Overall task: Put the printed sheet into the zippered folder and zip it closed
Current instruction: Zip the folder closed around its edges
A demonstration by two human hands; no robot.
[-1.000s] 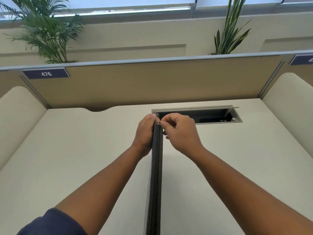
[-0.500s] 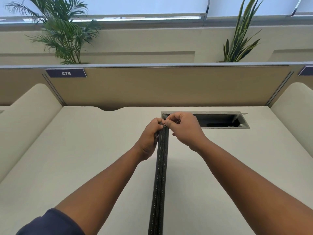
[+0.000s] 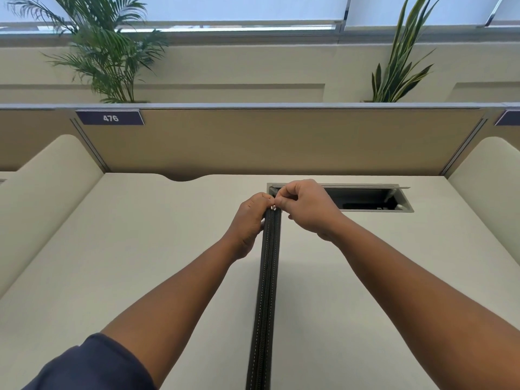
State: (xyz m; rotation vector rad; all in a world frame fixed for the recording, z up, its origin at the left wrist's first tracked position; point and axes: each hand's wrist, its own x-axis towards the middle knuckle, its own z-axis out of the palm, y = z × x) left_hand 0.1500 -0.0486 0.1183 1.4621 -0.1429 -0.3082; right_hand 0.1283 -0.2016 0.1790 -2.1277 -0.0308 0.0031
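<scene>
Standing edge-up, zippered folder [image 3: 266, 291] apparently pointing away.

Site: open-plan office | cubicle desk [image 3: 140, 249] | tan divider panel [image 3: 281, 142] tagged 476 [image 3: 110, 118] | cable hatch [image 3: 365, 198] | potted plants [image 3: 107, 57] along window ledge

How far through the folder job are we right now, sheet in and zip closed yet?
Looks nearly done. No sheet lies loose on the desk; presumably it is inside. The zippered folder stands on edge, its teeth meshed along the visible edge. In hand: the left hand grips the far end while the right hand pinches the zipper pull. Left: finishing the zip, if any remains.
</scene>
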